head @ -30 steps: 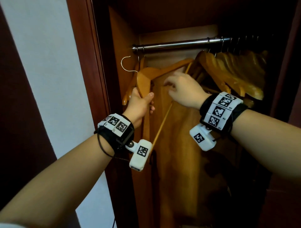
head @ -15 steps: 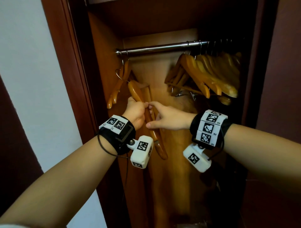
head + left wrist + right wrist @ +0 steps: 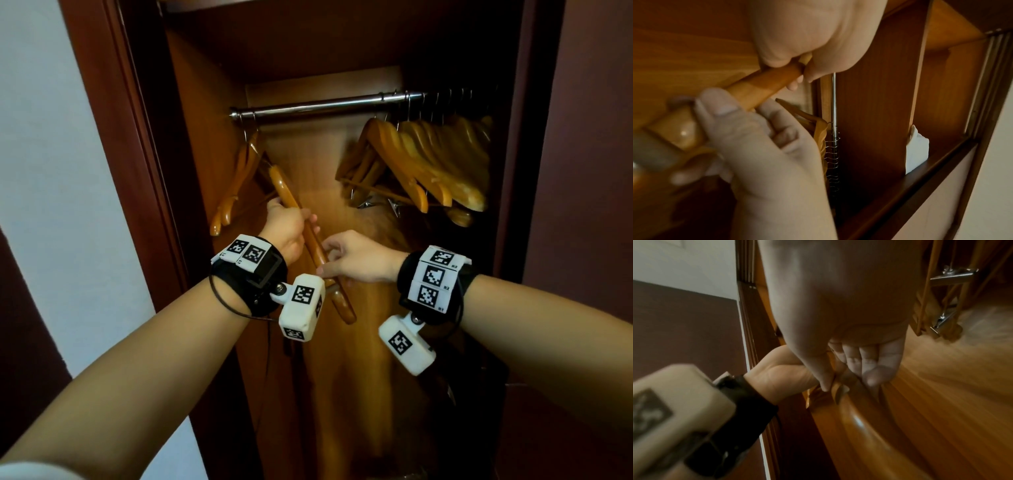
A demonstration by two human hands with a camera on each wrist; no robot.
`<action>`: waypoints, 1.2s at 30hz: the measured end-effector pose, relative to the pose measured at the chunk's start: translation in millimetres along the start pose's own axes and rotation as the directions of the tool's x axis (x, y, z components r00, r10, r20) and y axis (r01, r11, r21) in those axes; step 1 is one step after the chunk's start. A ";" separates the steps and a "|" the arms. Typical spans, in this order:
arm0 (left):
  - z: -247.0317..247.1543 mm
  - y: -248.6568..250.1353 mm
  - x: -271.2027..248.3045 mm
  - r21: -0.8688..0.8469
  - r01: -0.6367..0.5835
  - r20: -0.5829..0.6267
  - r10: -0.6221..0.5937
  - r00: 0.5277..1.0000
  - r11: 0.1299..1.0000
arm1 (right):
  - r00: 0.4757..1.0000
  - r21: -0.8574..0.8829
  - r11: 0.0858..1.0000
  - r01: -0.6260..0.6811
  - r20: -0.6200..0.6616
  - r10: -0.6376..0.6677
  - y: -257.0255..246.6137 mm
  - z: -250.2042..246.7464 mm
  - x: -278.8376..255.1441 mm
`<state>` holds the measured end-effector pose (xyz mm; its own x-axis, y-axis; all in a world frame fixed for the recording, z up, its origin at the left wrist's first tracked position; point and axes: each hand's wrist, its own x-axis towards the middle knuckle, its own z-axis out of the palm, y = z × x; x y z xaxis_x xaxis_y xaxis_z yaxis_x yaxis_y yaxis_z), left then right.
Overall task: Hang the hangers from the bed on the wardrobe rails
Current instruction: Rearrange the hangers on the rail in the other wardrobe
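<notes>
Left hand (image 3: 286, 228) wraps a wooden hanger (image 3: 310, 240) low inside the wardrobe, below the rail (image 3: 318, 108). Right hand (image 3: 356, 257) pinches the same hanger, thumb against fingers. Other hangers (image 3: 428, 161) hang at the rail's right end.

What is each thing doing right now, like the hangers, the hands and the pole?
Held hangers: off the rail, tilted, in both hands.
Left hand: grips the held hangers higher up.
Right hand: fingers curled round them lower down.
Rail: fixed across the wardrobe, bare in the middle.
Left-end hangers: hooked on the rail.
Right-side hangers: hooked on the rail, bunched together.
Wardrobe: open.
</notes>
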<state>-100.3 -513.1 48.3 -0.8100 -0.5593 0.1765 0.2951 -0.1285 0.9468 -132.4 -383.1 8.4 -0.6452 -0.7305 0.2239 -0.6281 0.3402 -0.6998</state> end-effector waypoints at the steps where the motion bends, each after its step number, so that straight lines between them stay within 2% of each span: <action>1: -0.2 1.7 1.3 0.020 -0.012 0.016 0.012 1.000 1.000 | 1.000 0.056 0.998 0.000 0.005 0.000 -1.1 -1.5 1.4; 5: -7.3 10.4 6.9 0.144 -0.053 0.076 0.042 0.996 0.988 | 1.000 0.296 0.955 0.001 0.028 -0.010 -7.8 -10.3 8.7; 11: -21.8 21.6 11.8 0.225 -0.094 0.104 0.072 0.992 0.970 | 1.000 0.479 0.878 0.000 -0.015 0.008 -29.5 -18.7 33.1; 17: -33.9 35.2 17.8 0.259 -0.138 0.125 0.108 0.986 0.956 | 0.997 0.513 0.858 0.024 -0.071 0.014 -51.6 -27.0 67.7; 25: -44.9 50.4 32.4 0.277 -0.190 0.112 0.165 0.980 0.942 | 0.996 0.533 0.846 0.001 -0.079 0.048 -75.0 -34.1 106.0; 30: -49.3 51.3 42.6 0.345 -0.236 0.109 0.211 0.971 0.908 | 0.992 0.547 0.836 -0.027 -0.090 0.091 -79.2 -33.1 124.9; 36: -53.9 49.1 47.6 0.331 -0.264 0.113 0.240 0.964 0.906 | 0.988 0.577 0.815 -0.047 -0.093 0.123 -79.6 -30.6 140.9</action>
<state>-97.1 -590.2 88.7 -0.7673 -0.4777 0.4277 0.3136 0.3022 0.9002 -186.6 -495.0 116.4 -0.7549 -0.6250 0.1986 -0.2309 -0.0301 -0.9725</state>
